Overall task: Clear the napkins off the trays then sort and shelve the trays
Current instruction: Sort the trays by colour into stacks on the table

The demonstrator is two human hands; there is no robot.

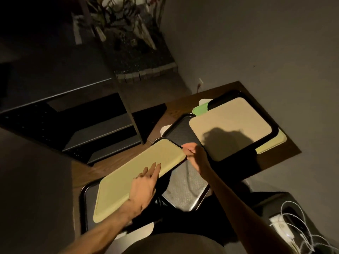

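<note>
I saw the yellow tray (135, 178) under my flat, open left hand (145, 186); my right hand (194, 153) pinched its far corner. More trays covered the brown surface (286, 149) beside dark shelves (102, 132).

The left hand (145, 184) lies flat on the yellow tray (128, 180), which spans the near part of the counter (86, 171) and blocks the way down to the black tray (86, 198) beneath it. Left of that hand a strip of bare counter is free. Beyond it the dark shelf unit (102, 136) stands at the counter's edge, its lower shelves open toward the hand. The right hand (194, 153) pinches the yellow tray's far corner; just below it the grey textured tray (185, 187) lies uncovered. Past the right hand the beige tray (231, 125) tops an overlapping pile that fills the far counter.
</note>
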